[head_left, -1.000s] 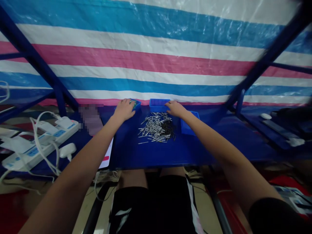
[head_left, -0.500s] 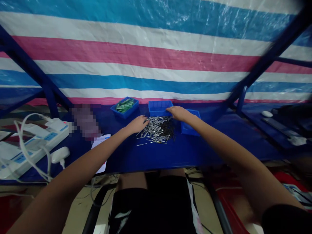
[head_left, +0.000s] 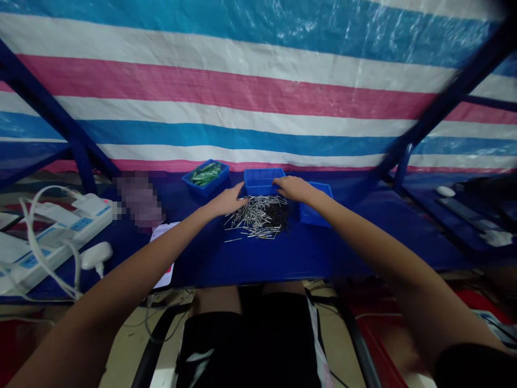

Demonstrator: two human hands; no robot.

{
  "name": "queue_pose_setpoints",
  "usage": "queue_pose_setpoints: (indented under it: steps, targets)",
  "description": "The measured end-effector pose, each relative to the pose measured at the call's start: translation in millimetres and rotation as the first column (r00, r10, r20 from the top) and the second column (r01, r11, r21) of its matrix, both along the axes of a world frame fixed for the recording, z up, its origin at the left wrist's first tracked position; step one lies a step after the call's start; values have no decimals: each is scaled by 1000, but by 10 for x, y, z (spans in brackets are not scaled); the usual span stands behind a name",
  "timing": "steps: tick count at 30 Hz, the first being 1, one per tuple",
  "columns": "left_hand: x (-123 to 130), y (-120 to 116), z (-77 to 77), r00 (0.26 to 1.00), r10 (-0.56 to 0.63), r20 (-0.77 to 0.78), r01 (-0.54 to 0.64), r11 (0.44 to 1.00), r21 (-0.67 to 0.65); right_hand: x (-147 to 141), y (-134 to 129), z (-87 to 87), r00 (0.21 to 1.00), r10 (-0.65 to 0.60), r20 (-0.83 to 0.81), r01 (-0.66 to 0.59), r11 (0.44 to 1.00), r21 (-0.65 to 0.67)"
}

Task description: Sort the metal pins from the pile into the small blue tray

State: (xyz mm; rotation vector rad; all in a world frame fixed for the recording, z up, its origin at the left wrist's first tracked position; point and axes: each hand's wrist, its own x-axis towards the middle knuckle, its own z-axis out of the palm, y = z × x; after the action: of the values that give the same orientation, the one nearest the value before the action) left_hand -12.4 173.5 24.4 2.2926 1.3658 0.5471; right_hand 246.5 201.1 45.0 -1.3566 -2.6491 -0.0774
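Sitting at a blue counter (head_left: 242, 264), a person in black shorts (head_left: 258, 334) stretches both bare arms forward beneath a wall of shiny plastic sheeting (head_left: 242, 91) striped in blue, white and pink. Dark blue metal posts (head_left: 83, 167) slant up at either side. At left, a white power strip (head_left: 54, 240) crowded with plugs and cables lies on the counter, and a device with a lit screen (head_left: 161, 230) shows partly behind the left forearm.

Thin silver and black rods lie in a loose pile (head_left: 260, 218) at the middle of the counter, just in front of a blue middle tray (head_left: 264, 190). A left tray (head_left: 203, 190) holds green pieces (head_left: 205, 173); a right tray (head_left: 313, 214) sits partly under the right forearm.

The left hand (head_left: 228, 201) is released, palm down, thumb and fingers parted at the pile's upper left edge. The right hand (head_left: 293, 188) bends at the middle tray's right end, fingertips at its rim; whether they grasp it cannot be told.
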Motion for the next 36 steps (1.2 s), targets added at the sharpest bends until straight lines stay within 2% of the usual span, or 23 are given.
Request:
queue_pose_setpoints:
  steps: [4, 6, 9, 11, 14, 16, 17, 21, 24, 27, 31, 36]
  targets:
    - [-33, -90, -63, 995, 3, -95, 0, 999, 33, -24, 74, 28, 996, -26, 84, 25, 999, 22]
    - [-82, -142, 11, 988, -7, -152, 22, 995, 100, -29, 114, 77, 994, -23, 104, 20, 999, 33]
    - [-210, -183, 303, 983, 119, -142, -68, 945, 320, -64, 133, 195, 995, 52, 80, -54, 998, 31]
    - [-306, -207, 533, 976, 168, -139, -101, 912, 398, -133, 102, 296, 987, 151, 55, -152, 988, 11]
    - [-430, -311, 745, 969, 18, -246, 76, 926, 369, -323, -7, 460, 952, 305, 1, -305, 952, -16]
    - [-509, -464, 773, 954, -59, -296, 156, 935, 317, -480, -93, 563, 924, 377, -63, -377, 926, 14]
    - [-556, -567, 764, 949, -59, -310, 156, 941, 299, -557, -126, 609, 913, 395, -105, -392, 919, 54]
    - [-803, -1087, 675, 947, 83, -310, 34, 934, 355, -808, -74, 705, 904, 362, -228, -311, 922, 231]
    - [-982, -1431, 570, 921, 158, -357, -22, 934, 356, -994, 141, 619, 941, 303, -153, -273, 943, 189]
    - [-1039, -1629, 448, 891, 152, -429, -9, 949, 316, -1256, 323, 413, 972, 235, -2, -233, 968, 96]
    - [-909, -1736, 410, 823, 110, -557, 35, 969, 243, -1620, 381, 163, 960, 255, 113, -268, 956, 122]
    - [-695, -1768, 474, 778, 74, -624, 54, 982, 184, -1696, 456, 96, 972, 207, 114, -226, 957, 183]
